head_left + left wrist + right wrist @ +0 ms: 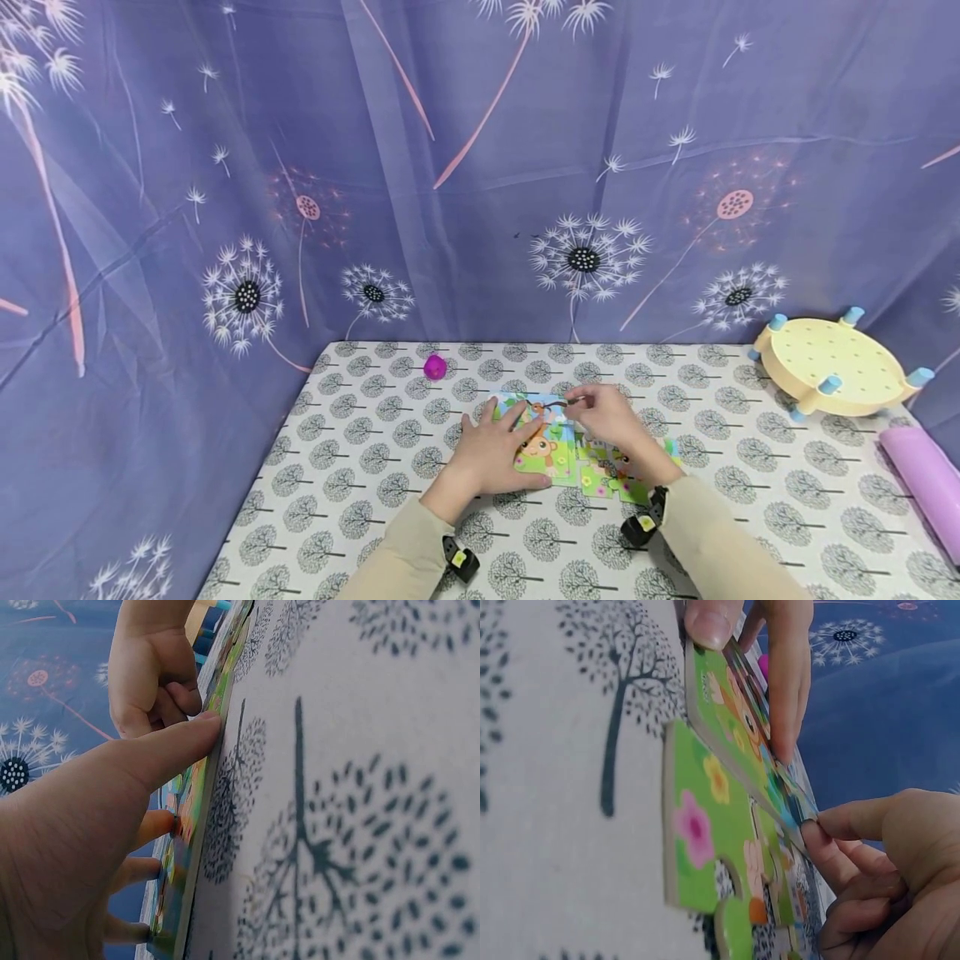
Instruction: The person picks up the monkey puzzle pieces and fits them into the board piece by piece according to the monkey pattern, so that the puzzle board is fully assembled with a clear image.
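The right hand (611, 417), right of centre in the head view, pinches a puzzle piece (798, 792) between thumb and forefinger at the board's upper right corner. The left hand (491, 454) lies with fingers spread on the puzzle board (564, 472), just below the frame's centre. Loose pieces (597, 483) sit beside the board, under the right wrist. Farther out on the worktop (390, 508), a purple object (435, 367) lies upper left and a yellow stool-like item (832, 362) far right.

Site: home-like, curtained; exact room type indeterminate. Dandelion-print curtain (472, 267) hangs beyond the fingers (513, 414); tree-print cloth (375, 458) spreads beneath them; cartoon puzzle (540, 452) lies directly under the left ones, consistent with household play.
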Tool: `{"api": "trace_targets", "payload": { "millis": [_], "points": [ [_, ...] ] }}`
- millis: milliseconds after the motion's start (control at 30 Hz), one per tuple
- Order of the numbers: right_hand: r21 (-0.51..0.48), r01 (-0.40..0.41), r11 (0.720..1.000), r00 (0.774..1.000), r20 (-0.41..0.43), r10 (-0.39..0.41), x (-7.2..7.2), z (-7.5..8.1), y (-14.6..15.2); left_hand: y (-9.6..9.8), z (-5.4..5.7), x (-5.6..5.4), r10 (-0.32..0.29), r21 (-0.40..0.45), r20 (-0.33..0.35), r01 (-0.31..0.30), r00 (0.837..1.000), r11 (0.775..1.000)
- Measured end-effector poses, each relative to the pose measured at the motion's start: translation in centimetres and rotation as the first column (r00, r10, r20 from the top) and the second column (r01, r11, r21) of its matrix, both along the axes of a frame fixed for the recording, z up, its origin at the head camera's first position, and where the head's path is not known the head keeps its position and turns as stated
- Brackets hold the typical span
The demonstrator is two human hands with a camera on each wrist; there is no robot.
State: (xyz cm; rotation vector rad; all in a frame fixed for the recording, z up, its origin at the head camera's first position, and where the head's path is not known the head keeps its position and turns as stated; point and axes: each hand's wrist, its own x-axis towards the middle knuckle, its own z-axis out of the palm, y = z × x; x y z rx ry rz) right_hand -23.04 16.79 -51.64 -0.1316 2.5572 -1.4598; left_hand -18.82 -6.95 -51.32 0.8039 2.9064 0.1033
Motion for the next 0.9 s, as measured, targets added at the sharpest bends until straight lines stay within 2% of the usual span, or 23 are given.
{"api": "trace_targets", "payload": {
  "millis": [233,433,700,900],
  "points": [
    [0.039,0.031,0.999,0.999,0.035,-0.033,-0.2,0.3,-0.5,0.0,0.1,0.1,0.006,0.004,0.012,-0.006,1.0,1.0],
    [0.061,0.022,0.998,0.999,0.04,-0.025,-0.1,0.5,-0.4,0.1,0.0,0.1,0.004,0.008,0.0,-0.004,1.0,1.0],
    [0.113,0.009,0.994,0.998,-0.055,-0.003,0.2,0.7,1.0,0.1,0.0,0.0,0.012,0.014,0.0,-0.012,1.0,1.0],
    [0.106,-0.015,0.994,0.997,-0.069,0.022,1.1,0.6,2.5,0.4,-0.1,-0.1,0.019,-0.004,-0.005,-0.019,1.0,1.0]
  ]
}}
